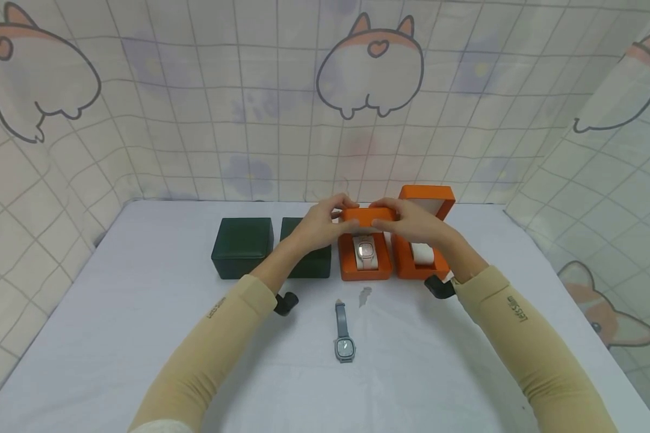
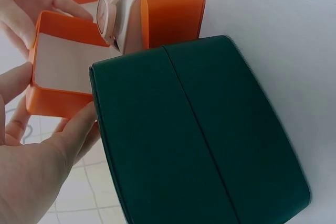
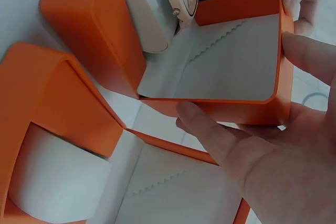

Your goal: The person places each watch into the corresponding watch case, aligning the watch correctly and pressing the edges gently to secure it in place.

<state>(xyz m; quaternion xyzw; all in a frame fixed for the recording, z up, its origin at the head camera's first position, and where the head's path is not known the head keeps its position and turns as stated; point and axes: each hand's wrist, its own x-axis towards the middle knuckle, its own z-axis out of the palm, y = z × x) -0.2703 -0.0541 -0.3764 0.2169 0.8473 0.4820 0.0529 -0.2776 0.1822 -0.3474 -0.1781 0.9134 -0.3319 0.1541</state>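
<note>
An orange watch box (image 1: pixel 365 276) stands with its lid (image 1: pixel 367 216) raised, a watch with a pale pink strap (image 1: pixel 365 249) on the white cushion inside. My left hand (image 1: pixel 325 222) grips the left side of that lid, thumb at the front edge and fingers behind. From the other side my right hand (image 1: pixel 411 221) holds the lid, its thumb at the rim. The lid's white lining (image 3: pixel 231 61) faces the right wrist camera. Close by on the right, a second orange box (image 1: pixel 419 272) is open, with a bare white cushion (image 3: pixel 58 177).
Two dark green boxes, one at far left (image 1: pixel 244 240) and one beside the orange box (image 1: pixel 313 264), are closed. A watch with a grey-blue strap (image 1: pixel 345 347) lies in front on the white tabletop (image 1: pixel 157 288). A patterned cloth wall (image 1: pixel 195 120) rises behind.
</note>
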